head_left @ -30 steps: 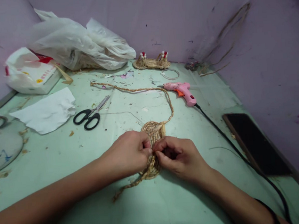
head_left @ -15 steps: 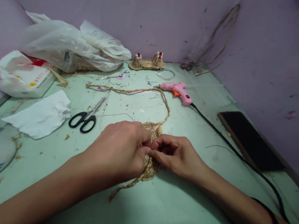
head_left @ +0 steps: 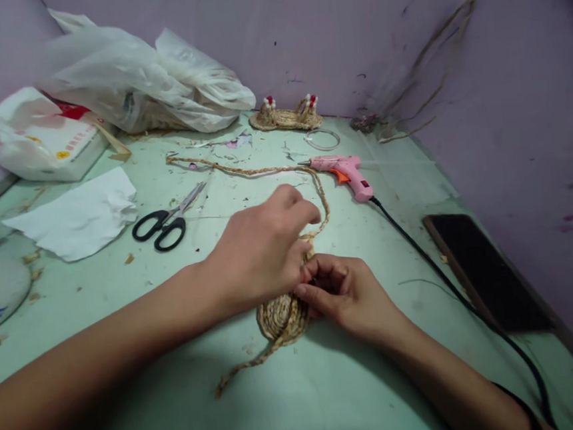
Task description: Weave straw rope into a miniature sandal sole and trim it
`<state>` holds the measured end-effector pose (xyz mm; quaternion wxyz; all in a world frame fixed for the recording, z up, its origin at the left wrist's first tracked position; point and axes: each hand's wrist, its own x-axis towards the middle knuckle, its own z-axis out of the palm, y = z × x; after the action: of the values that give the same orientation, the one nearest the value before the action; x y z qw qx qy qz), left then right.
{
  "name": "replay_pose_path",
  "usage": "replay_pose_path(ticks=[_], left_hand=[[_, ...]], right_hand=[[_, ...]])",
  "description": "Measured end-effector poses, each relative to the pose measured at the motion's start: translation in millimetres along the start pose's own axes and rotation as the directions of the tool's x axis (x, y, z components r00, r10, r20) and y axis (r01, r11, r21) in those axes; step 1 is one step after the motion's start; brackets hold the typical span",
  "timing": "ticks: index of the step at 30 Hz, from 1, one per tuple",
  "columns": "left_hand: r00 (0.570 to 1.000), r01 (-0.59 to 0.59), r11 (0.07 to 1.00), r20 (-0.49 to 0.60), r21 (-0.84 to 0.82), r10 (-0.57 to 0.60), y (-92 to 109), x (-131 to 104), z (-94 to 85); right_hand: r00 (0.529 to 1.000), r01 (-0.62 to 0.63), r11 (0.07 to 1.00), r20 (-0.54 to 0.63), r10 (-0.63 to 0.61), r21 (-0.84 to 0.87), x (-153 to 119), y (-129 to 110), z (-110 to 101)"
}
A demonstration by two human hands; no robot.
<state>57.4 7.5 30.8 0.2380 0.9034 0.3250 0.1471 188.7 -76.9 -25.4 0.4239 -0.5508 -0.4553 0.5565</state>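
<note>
A coiled braided-straw piece (head_left: 278,319) lies on the green table below my hands, its upper part mostly covered by them. My right hand (head_left: 346,290) pinches its right side between thumb and curled fingers. My left hand (head_left: 272,246) is over its upper part, fingers bent, close to the right fingertips; whatever it grips is too small or hidden to make out. One loose straw braid (head_left: 252,364) trails from the piece toward the lower left. Another straw braid (head_left: 322,195) runs from its top and bends far to the left.
Black-handled scissors (head_left: 169,222) lie left of my hands. A pink glue gun (head_left: 346,173) with a black cord lies beyond, near a phone (head_left: 487,271). White paper (head_left: 78,216), a plastic bag (head_left: 154,79), a beaded straw piece (head_left: 285,118) and a wire ring (head_left: 323,139) lie farther back.
My left hand has lifted and moved up and right, uncovering the lower coil of the straw piece. The right hand keeps its pinch nearly in place. The whole view has shifted slightly.
</note>
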Motion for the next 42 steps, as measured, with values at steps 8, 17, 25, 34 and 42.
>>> replay_pose_path(ticks=[8,17,25,34,42], left_hand=[[0.964,0.206,0.965,0.204,-0.16,-0.172,-10.5,-33.4,11.4],[0.964,0.227,0.962,0.179,-0.154,-0.199,-8.2,-33.5,24.3],[0.974,0.148,0.972,0.197,-0.182,-0.111,-10.9,-32.3,24.2],[0.973,0.188,0.967,0.167,-0.173,-0.159,-7.5,-34.9,24.6],[0.981,0.149,0.982,0.144,-0.116,-0.132,-8.1,-38.8,31.6]], right_hand=[[0.993,-0.103,0.992,-0.043,0.107,0.072,0.9,-2.7,1.0],[0.993,-0.103,0.992,-0.056,0.107,0.067,0.3,-3.4,1.8],[0.996,-0.07,0.996,-0.052,0.073,0.061,-0.8,-1.2,0.6],[0.996,-0.067,0.997,-0.062,0.068,0.022,-0.9,-3.0,1.2],[0.996,-0.066,0.997,-0.057,0.068,0.026,-0.1,-2.8,0.4]])
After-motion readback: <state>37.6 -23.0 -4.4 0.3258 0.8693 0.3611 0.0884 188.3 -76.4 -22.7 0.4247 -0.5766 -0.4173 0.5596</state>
